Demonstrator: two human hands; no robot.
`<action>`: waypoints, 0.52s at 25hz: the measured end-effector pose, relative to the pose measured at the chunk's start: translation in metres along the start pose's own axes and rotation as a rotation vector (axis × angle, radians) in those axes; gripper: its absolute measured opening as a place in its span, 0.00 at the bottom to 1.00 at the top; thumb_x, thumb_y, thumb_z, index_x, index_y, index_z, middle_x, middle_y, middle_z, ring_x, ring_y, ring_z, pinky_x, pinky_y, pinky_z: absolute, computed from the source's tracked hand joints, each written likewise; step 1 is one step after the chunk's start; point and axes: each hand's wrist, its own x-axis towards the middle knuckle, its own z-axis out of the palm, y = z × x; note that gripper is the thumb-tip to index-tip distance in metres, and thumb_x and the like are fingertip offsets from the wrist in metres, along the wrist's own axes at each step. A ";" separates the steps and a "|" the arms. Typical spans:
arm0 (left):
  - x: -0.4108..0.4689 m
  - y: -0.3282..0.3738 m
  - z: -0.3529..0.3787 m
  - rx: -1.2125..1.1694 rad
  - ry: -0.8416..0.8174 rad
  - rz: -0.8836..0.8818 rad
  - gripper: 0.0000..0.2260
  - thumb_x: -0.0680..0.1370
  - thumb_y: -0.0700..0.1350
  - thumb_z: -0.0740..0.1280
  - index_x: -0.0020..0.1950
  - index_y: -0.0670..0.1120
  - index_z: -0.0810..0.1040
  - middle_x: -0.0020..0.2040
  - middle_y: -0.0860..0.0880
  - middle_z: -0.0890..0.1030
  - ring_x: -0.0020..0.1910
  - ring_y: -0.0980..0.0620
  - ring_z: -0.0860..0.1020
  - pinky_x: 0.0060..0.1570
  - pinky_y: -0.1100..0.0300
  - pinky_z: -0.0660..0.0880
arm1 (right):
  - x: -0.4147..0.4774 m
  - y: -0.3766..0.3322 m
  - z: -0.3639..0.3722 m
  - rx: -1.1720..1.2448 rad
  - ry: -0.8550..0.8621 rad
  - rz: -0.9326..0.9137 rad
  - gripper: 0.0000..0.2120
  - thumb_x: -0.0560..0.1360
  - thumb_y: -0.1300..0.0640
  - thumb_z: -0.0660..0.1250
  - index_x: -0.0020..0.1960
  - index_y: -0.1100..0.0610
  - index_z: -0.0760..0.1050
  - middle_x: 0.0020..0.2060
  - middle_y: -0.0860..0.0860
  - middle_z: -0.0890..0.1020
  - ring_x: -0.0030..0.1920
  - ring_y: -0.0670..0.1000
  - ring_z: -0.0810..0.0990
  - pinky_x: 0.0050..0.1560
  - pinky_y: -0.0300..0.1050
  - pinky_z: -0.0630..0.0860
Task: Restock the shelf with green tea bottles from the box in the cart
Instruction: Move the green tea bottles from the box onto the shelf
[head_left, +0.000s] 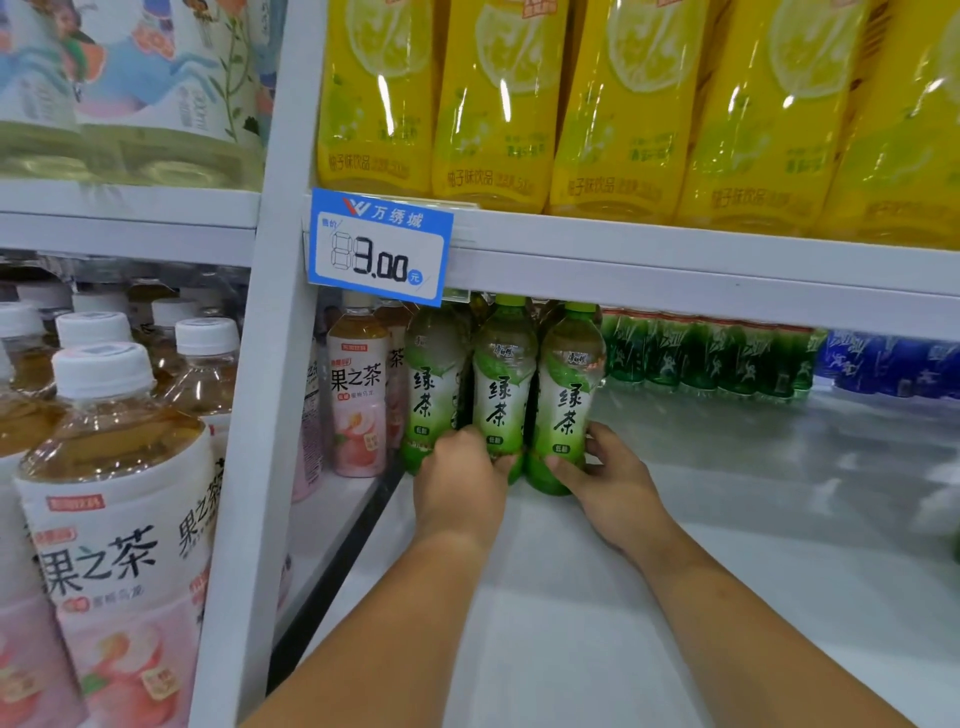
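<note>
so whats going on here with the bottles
A person is restocking a store shelf with green tea bottles. Three of them stand in a row near the shelf's left side, beside peach tea bottles. The left hand is on the base of the middle bottle, and the right hand is on the base of the right bottle, apparently pushing them into place. Most of the shelf to the right is bare. The cart and box are out of view.
</note>
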 end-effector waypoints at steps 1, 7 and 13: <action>0.000 0.000 0.000 -0.008 -0.001 -0.002 0.15 0.77 0.56 0.72 0.52 0.45 0.80 0.49 0.46 0.82 0.49 0.43 0.81 0.48 0.51 0.80 | 0.000 -0.001 -0.001 0.007 0.000 0.002 0.21 0.75 0.56 0.75 0.64 0.45 0.73 0.57 0.44 0.81 0.51 0.43 0.83 0.52 0.40 0.78; -0.011 0.000 -0.009 -0.143 -0.017 -0.016 0.12 0.78 0.51 0.71 0.55 0.44 0.79 0.50 0.45 0.80 0.49 0.43 0.80 0.48 0.52 0.78 | -0.009 -0.008 -0.001 -0.138 0.059 0.098 0.20 0.76 0.49 0.72 0.65 0.53 0.74 0.54 0.47 0.80 0.54 0.50 0.81 0.53 0.43 0.76; -0.034 0.011 -0.032 -0.257 -0.177 -0.126 0.16 0.82 0.50 0.63 0.65 0.41 0.76 0.60 0.43 0.79 0.56 0.41 0.77 0.50 0.57 0.70 | -0.031 -0.024 -0.008 -0.295 0.020 0.139 0.18 0.80 0.47 0.66 0.64 0.57 0.75 0.56 0.55 0.82 0.51 0.51 0.76 0.50 0.41 0.70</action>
